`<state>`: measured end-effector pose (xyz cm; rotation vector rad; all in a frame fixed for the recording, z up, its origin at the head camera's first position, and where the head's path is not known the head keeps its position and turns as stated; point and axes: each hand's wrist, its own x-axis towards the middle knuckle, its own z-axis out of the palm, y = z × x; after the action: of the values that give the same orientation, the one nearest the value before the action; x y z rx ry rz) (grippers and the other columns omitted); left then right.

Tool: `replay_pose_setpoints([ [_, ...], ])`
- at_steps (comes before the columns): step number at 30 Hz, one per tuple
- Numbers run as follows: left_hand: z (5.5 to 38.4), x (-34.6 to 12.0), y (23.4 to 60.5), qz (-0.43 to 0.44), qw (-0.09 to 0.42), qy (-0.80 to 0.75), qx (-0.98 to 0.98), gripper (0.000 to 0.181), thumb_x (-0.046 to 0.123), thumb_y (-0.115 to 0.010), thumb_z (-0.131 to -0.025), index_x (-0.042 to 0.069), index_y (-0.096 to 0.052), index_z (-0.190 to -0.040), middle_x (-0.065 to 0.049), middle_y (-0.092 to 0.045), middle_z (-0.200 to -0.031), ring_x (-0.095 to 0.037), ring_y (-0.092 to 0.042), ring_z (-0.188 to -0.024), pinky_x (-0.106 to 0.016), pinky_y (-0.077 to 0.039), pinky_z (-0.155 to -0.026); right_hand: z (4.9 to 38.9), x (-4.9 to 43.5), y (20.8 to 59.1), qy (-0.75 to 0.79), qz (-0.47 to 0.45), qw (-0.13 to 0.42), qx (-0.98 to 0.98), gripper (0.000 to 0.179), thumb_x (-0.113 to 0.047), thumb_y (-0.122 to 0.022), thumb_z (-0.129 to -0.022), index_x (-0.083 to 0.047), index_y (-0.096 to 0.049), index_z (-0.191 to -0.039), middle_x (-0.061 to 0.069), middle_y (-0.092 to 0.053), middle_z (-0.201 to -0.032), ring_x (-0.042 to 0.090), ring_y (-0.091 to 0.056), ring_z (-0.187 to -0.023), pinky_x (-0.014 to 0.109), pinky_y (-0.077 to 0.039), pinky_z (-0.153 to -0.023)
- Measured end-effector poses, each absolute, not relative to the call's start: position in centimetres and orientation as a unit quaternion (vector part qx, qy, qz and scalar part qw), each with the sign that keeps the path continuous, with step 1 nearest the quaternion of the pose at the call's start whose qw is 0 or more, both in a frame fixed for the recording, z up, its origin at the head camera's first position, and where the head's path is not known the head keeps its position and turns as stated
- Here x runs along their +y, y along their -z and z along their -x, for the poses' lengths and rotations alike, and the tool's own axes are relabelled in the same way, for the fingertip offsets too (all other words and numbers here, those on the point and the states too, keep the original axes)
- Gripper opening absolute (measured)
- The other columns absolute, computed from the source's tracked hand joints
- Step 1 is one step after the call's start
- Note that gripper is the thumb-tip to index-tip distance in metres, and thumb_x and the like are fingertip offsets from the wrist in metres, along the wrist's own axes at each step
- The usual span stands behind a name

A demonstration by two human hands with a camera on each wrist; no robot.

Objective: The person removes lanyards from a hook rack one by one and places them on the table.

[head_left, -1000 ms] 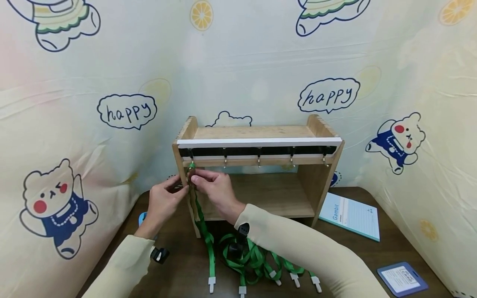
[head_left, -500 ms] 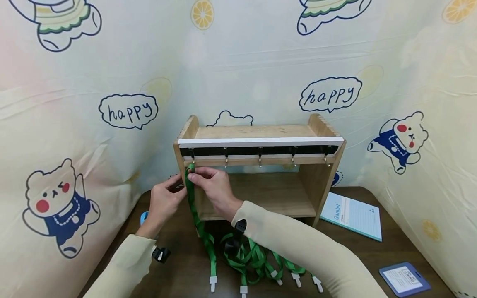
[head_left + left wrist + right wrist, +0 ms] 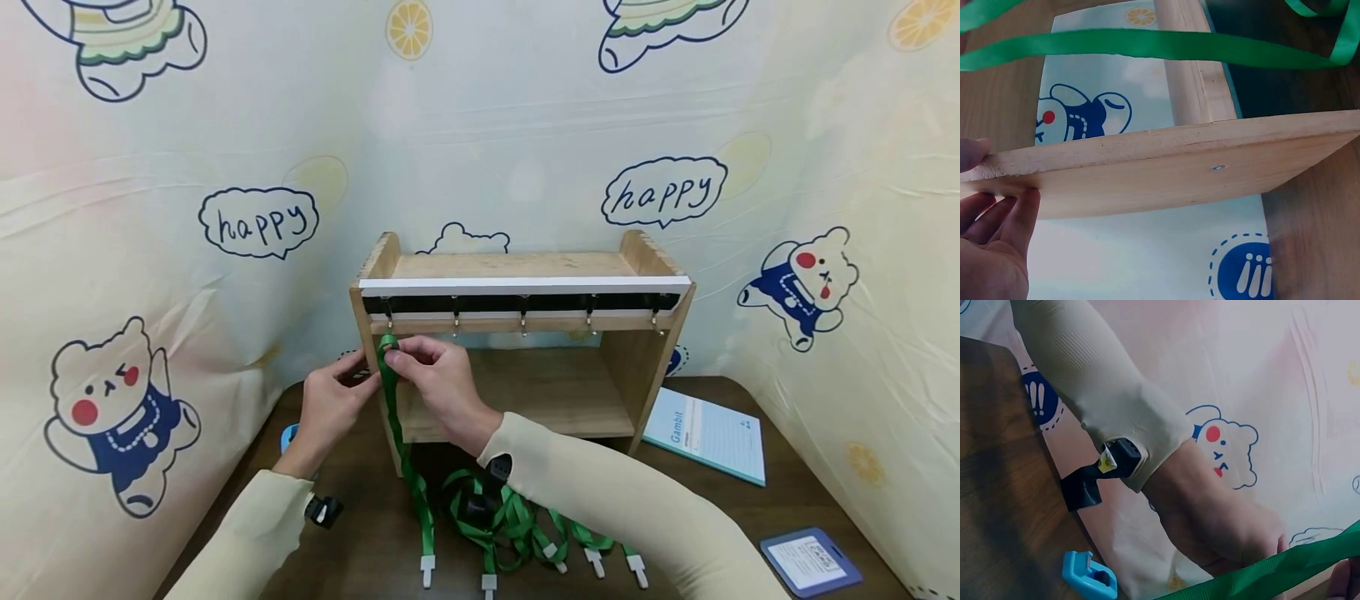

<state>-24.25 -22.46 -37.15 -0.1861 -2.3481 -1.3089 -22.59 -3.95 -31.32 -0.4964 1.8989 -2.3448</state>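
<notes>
My right hand pinches a green lanyard near its top, just below the leftmost hook of a wooden shelf. Whether the strap touches the hook is too small to tell. The lanyard hangs down along the shelf's left side, and its white clip lies on the table. My left hand grips the shelf's left side panel; in the left wrist view the thumb is on one face and the fingers on the other. The green strap also crosses the bottom of the right wrist view.
More green lanyards with white clips lie heaped in front of the shelf. A notebook and a blue card holder lie at the right. Something light blue stands behind the left wrist. Several hooks line the black strip.
The lanyard's top has dropped slightly below the hook, and its flat face has turned to the front. My right hand has shifted a little to the right. The left hand keeps its grip.
</notes>
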Motion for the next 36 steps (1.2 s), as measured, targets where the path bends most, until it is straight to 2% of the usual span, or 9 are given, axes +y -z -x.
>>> replay_pose_setpoints([
  [5,24.2,-22.4,37.1,0.064,0.219,0.472,-0.852,0.053,0.030,-0.074,-0.093,0.006,-0.062,-0.139,-0.019,-0.070,-0.128,-0.032,-0.070,-0.113,-0.028,-0.061,-0.085,22.0,-3.5,31.0,0.763,0.183,0.038,0.619,0.022,-0.009,-0.070,-0.095,0.003,-0.072,-0.113,0.014,-0.073,-0.112,0.007,-0.063,-0.090,0.034,-0.059,-0.091],
  [10,24.1,-22.4,37.1,0.061,0.214,0.472,-0.853,0.055,0.033,-0.074,-0.093,0.007,-0.061,-0.140,-0.019,-0.069,-0.130,-0.033,-0.069,-0.115,-0.037,-0.060,-0.089,21.5,-2.7,31.7,0.749,0.222,0.046,0.623,0.022,-0.009,-0.068,-0.097,0.004,-0.071,-0.114,0.005,-0.071,-0.104,0.009,-0.059,-0.090,0.031,-0.056,-0.090],
  [12,24.0,-22.5,37.1,0.061,0.211,0.473,-0.853,0.057,0.034,-0.074,-0.093,0.007,-0.061,-0.141,-0.019,-0.069,-0.131,-0.033,-0.069,-0.115,-0.036,-0.060,-0.089,21.2,-2.4,32.3,0.743,0.235,0.052,0.625,0.022,-0.008,-0.067,-0.097,0.006,-0.070,-0.114,0.000,-0.070,-0.100,0.009,-0.058,-0.089,0.028,-0.054,-0.088],
  [15,24.1,-22.5,37.2,0.063,0.210,0.475,-0.852,0.058,0.037,-0.074,-0.093,0.007,-0.060,-0.141,-0.019,-0.070,-0.129,-0.031,-0.070,-0.113,-0.028,-0.061,-0.085,20.9,-2.0,33.2,0.741,0.248,0.065,0.621,0.023,-0.007,-0.065,-0.098,0.010,-0.068,-0.114,-0.007,-0.068,-0.095,0.008,-0.058,-0.088,0.023,-0.052,-0.084],
  [18,24.1,-22.5,37.2,0.067,0.214,0.475,-0.851,0.059,0.038,-0.074,-0.093,0.008,-0.060,-0.141,-0.019,-0.071,-0.126,-0.031,-0.071,-0.110,-0.021,-0.061,-0.080,20.7,-1.7,34.2,0.742,0.257,0.084,0.613,0.026,-0.005,-0.063,-0.099,0.014,-0.065,-0.116,-0.010,-0.068,-0.093,0.006,-0.059,-0.089,0.021,-0.053,-0.084],
  [26,24.3,-22.5,37.3,0.069,0.217,0.478,-0.848,0.060,0.036,-0.075,-0.092,0.006,-0.060,-0.141,-0.021,-0.070,-0.127,-0.034,-0.072,-0.109,-0.035,-0.062,-0.081,20.2,-1.3,37.1,0.739,0.244,0.119,0.617,0.028,-0.007,-0.064,-0.099,0.013,-0.066,-0.118,-0.010,-0.069,-0.095,0.005,-0.061,-0.092,0.022,-0.055,-0.087],
  [36,24.1,-22.4,37.2,0.064,0.212,0.483,-0.847,0.061,0.037,-0.075,-0.092,0.005,-0.059,-0.142,-0.022,-0.069,-0.129,-0.034,-0.071,-0.110,-0.036,-0.062,-0.083,19.8,-1.6,41.2,0.759,0.178,0.142,0.610,0.031,-0.011,-0.068,-0.097,0.013,-0.066,-0.115,-0.008,-0.069,-0.095,0.006,-0.060,-0.089,0.021,-0.054,-0.080],
])
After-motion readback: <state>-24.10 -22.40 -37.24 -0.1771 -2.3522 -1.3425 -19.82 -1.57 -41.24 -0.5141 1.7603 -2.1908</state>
